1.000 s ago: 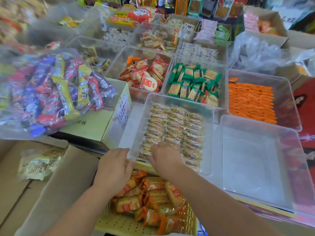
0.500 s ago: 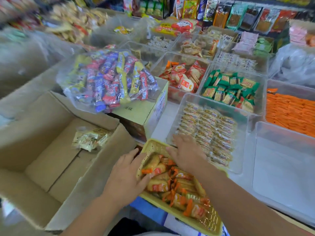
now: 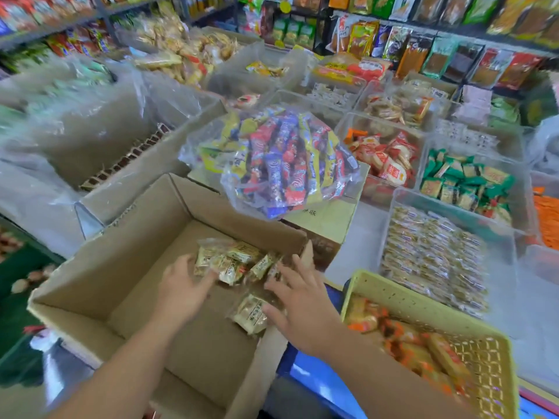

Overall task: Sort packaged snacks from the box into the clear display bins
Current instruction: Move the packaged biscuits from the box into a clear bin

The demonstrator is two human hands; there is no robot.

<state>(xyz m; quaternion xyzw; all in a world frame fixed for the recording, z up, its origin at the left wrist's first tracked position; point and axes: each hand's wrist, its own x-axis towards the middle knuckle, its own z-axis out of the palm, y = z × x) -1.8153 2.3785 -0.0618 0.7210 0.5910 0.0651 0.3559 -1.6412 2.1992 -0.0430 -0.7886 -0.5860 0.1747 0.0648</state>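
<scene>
Head view is showing both bare forearms reaching down into an open cardboard box [image 3: 99,267] at the near left. The left hand [image 3: 181,287] is lying released, its fingers stretched forward and touching the near edge of a small pile of pale gold snack packets [image 3: 233,261] that is resting on the box floor against the far right corner. The right hand [image 3: 302,306] is spreading open with fingers apart, holding nothing, its thumb side touching a single loose packet [image 3: 251,317] that is lying just nearer than the pile. Motion blur is softening both hands.

Just right of the box, a yellow perforated basket [image 3: 408,300] is sitting on the desk [image 3: 354,246], carrying orange-wrapped snacks [image 3: 423,355]. Beyond the basket, a clear display bin [image 3: 390,225] is holding rows of pale wrapped biscuits [image 3: 435,255]. Behind the box, a clear bag of mixed candy [image 3: 281,164] in blue, red and yellow wrappers is lying on a closed carton [image 3: 329,219].

Farther back, more clear bins are standing side by side: one is holding green packets [image 3: 465,182], and the one to its left is holding red-and-white packets [image 3: 384,158]. Orange packets [image 3: 547,222] are showing at the right edge. At the far end, shelves [image 3: 453,49] are displaying hanging snack bags.
</scene>
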